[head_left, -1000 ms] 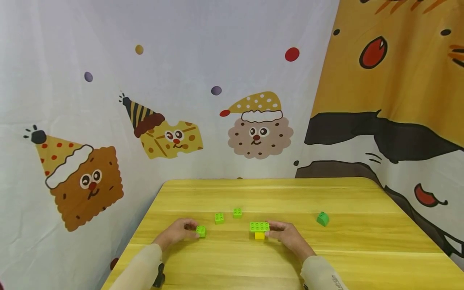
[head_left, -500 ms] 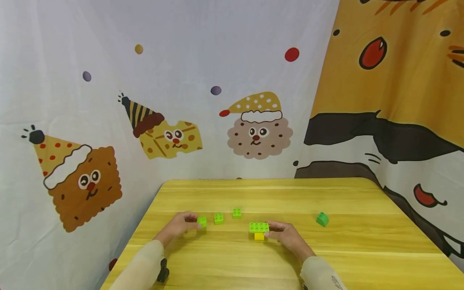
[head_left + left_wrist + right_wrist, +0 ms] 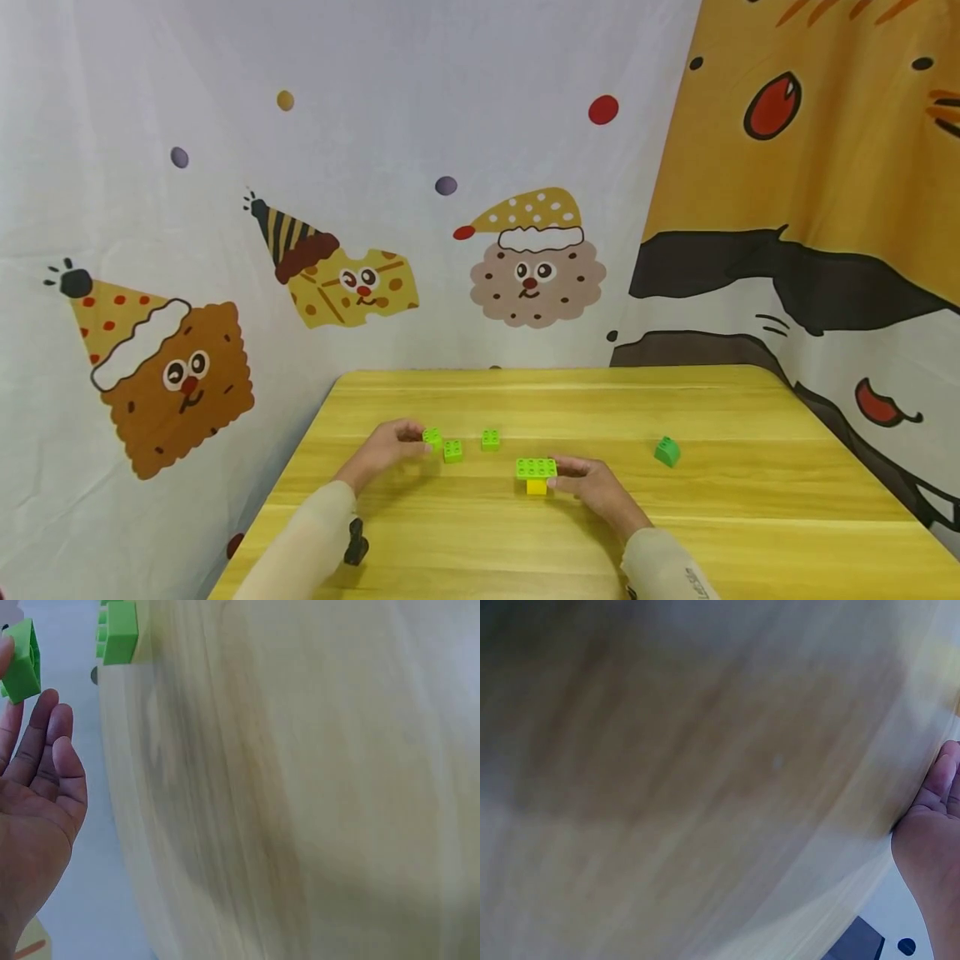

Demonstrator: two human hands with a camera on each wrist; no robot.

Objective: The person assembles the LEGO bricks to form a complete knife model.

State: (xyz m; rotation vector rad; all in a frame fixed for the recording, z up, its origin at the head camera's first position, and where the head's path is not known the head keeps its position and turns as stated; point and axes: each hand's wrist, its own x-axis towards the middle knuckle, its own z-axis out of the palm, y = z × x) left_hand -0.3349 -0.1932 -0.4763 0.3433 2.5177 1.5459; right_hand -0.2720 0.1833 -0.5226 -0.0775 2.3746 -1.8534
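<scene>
In the head view my left hand (image 3: 387,450) pinches a lime-green brick (image 3: 431,437) just behind and left of another lime brick (image 3: 452,452). The left wrist view shows the pinched brick (image 3: 25,664) tilted between thumb and fingertips of the left hand (image 3: 41,795), raised off the table. My right hand (image 3: 596,487) grips the right end of a long lime brick (image 3: 536,468), which sits on a yellow brick (image 3: 536,487). Only part of the right hand (image 3: 934,817) shows at the edge of the right wrist view, and its fingertips are hidden there.
A third small lime brick (image 3: 491,440) stands behind the long one, to its left. Toward the right of the wooden table (image 3: 750,517) lies a dark green curved brick (image 3: 667,451). A printed cloth (image 3: 375,108) hangs behind the table.
My left hand has moved away from me and slightly right with its lime brick, coming close to the nearest loose brick. The right hand and the bricks it grips have stayed in place.
</scene>
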